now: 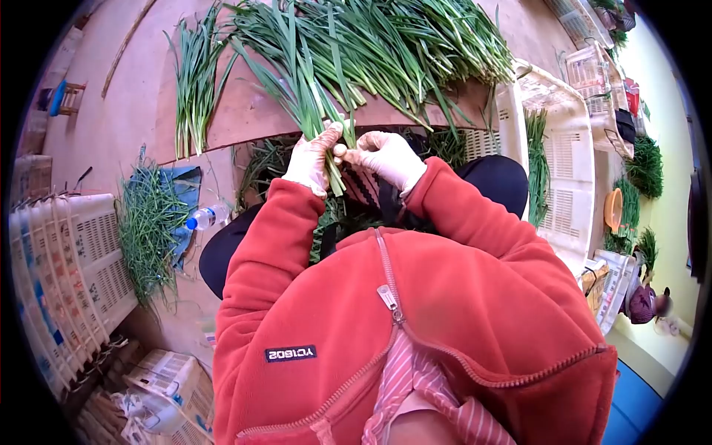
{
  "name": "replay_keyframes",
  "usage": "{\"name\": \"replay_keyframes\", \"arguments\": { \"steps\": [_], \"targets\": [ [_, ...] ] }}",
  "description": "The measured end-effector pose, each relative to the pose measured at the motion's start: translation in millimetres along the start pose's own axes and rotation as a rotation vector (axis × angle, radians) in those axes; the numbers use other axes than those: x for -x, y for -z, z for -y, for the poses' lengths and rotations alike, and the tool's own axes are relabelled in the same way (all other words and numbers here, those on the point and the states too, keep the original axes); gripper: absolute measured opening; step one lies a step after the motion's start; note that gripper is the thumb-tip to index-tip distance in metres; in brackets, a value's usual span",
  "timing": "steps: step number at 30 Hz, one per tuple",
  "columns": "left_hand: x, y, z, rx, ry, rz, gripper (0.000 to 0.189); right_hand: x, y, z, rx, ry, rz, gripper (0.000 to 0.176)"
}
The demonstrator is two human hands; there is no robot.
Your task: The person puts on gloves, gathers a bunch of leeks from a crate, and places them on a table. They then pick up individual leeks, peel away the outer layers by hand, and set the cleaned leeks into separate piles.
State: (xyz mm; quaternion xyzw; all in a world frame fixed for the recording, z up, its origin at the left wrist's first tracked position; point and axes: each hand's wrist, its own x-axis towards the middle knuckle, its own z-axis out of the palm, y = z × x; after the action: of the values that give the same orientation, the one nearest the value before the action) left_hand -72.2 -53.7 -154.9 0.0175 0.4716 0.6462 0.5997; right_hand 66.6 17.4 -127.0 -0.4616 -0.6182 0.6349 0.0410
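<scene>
My left hand (316, 158), in a pale glove, is wrapped round a small bunch of green leafy stalks (302, 100), whose pale ends stick out below the fist. Close beside it, my right hand (386, 157), also gloved, pinches the pale lower end of a stalk at the bunch's right edge. Beyond both hands, a large pile of the same stalks (393, 55) lies on a board (248, 111). A smaller separate bundle (196, 96) rests at the board's left.
White plastic crates (567, 159) stand at the right, with more greens inside. Loose greens (144, 215) lie on a blue cloth at the left, beside a bottle (210, 216). Stacked crates (70, 274) are at far left. Another person (644, 304) is at far right.
</scene>
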Motion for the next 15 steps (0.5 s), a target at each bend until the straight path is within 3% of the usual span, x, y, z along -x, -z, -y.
{"name": "replay_keyframes", "arguments": {
  "steps": [1, 3, 4, 9, 11, 15],
  "targets": [
    [2, 0, -1, -0.001, 0.0, -0.002, 0.025, 0, 1, 0, -0.001, 0.0, 0.002, 0.027],
    [5, 2, -1, -0.034, -0.008, 0.054, 0.026, 0, 5, -1, -0.38, 0.028, 0.122, 0.021],
    [4, 1, -1, -0.019, -0.015, 0.058, 0.016, 4, 6, 4, -0.375, 0.013, 0.133, 0.017],
    [9, 0, 0, -0.023, -0.007, -0.007, 0.015, 7, 7, 8, -0.308, -0.049, 0.145, 0.026],
    [8, 2, 3, 0.007, 0.019, 0.094, 0.019, 8, 7, 15, -0.238, -0.085, 0.254, 0.028],
    [6, 3, 9, 0.02, 0.048, -0.012, 0.017, 6, 8, -6, -0.281, -0.046, 0.342, 0.024]
  ]
}}
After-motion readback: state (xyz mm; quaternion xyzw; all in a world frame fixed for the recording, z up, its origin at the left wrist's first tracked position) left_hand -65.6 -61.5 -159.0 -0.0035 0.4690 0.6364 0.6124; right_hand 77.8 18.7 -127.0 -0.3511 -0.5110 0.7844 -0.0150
